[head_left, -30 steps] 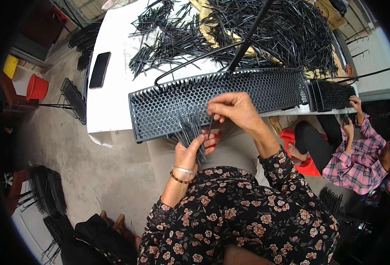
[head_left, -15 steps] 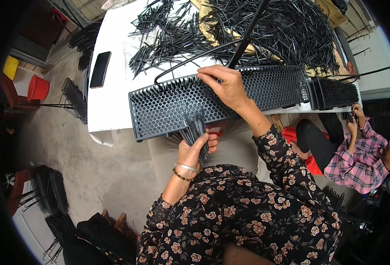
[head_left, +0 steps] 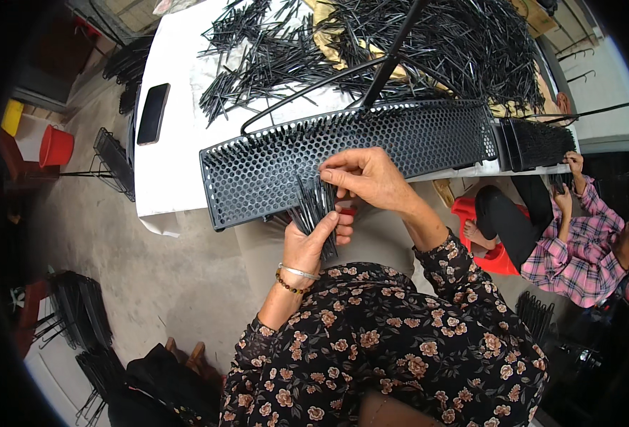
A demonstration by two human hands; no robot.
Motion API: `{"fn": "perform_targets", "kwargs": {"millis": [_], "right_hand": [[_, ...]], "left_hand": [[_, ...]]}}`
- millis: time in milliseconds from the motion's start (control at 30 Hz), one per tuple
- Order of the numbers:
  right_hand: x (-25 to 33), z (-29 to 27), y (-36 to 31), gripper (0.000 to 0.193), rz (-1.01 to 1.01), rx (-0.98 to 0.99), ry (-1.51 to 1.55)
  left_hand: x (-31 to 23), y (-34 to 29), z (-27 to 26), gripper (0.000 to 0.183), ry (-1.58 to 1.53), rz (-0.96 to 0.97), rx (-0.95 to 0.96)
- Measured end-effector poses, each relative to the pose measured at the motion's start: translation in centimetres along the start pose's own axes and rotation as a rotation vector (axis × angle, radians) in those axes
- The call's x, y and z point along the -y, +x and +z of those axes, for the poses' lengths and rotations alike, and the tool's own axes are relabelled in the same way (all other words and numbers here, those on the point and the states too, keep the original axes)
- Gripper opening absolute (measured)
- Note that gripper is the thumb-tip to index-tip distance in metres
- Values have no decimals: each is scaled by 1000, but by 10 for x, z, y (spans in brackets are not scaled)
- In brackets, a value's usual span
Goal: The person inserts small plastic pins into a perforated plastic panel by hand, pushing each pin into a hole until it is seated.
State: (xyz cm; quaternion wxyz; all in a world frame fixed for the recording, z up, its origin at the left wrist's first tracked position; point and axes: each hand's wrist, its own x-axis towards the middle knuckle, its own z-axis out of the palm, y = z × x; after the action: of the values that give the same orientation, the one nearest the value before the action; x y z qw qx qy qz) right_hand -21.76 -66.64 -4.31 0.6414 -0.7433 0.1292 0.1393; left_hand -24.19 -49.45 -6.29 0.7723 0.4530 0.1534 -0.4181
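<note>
My left hand (head_left: 316, 235) is closed around a bundle of thin black sticks (head_left: 313, 203), whose upper ends fan out over the near edge of a perforated panel. My right hand (head_left: 371, 178) is just above the bundle, thumb and forefinger pinched at its upper ends; what lies between the fingertips is too small to make out. The long black perforated panel (head_left: 250, 178) slants across the table's near side, above my lap. Short black sticks (head_left: 286, 135) stand in its holes along the far edge, mostly toward the left.
Loose black sticks (head_left: 442, 50) heap on the white-covered table (head_left: 172, 171). A phone (head_left: 154, 114) lies at left. A black rod frame (head_left: 386, 75) rises behind the panel; another stick-filled panel (head_left: 538, 146) is at right. A co-worker in a plaid shirt (head_left: 578, 245) sits by a red stool (head_left: 496, 260).
My right hand has come down from the panel's far edge to the upper ends of the bundle. My left hand still holds the bundle in nearly the same place.
</note>
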Motion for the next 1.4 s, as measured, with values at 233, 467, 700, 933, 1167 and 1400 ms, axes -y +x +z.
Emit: {"fn": "perform_targets", "kwargs": {"millis": [233, 467, 700, 933, 1167, 1400], "right_hand": [[1, -16, -1, 19, -44, -120, 119], [6, -20, 41, 18, -537, -468, 86], [-12, -16, 53, 16, -671, -497, -392], [-24, -10, 53, 15, -836, -511, -705], [-15, -3, 18, 22, -574, -468, -302], [-15, 5, -28, 31, -34, -145, 136]], "left_hand": [[11, 5, 0, 23, -31, -87, -28], [13, 9, -1, 23, -151, -156, 36], [10, 8, -5, 23, -67, -183, 62], [7, 3, -2, 25, -76, -209, 51], [16, 1, -5, 22, -32, -70, -8], [16, -8, 4, 22, -50, 57, 51]]}}
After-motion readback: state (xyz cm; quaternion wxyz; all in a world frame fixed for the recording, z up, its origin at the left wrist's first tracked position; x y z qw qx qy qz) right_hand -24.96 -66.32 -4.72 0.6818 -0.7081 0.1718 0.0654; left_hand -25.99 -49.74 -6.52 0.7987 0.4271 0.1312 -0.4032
